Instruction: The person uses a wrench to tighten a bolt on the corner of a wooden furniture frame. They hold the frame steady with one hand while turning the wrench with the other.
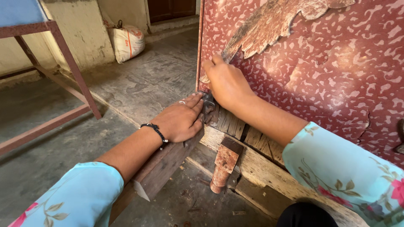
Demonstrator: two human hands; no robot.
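Note:
My left hand [180, 120] lies flat, fingers together, on a dark wooden bar [156, 171] that runs toward the bottom corner of a big board covered in peeling red patterned laminate [320, 63]. A dark metal piece [208, 101] sits at that corner, touching my left fingertips. My right hand [226, 83] is curled against the board's lower left edge, just above the metal piece; what it grips is hidden. Bare wooden planks [252, 136] show under the laminate.
A hammer with a worn reddish wooden handle [224, 164] lies on the concrete floor [139, 84] below my arms. A rusty metal frame [63, 54] stands at the left. A white sack [127, 42] leans on the far wall.

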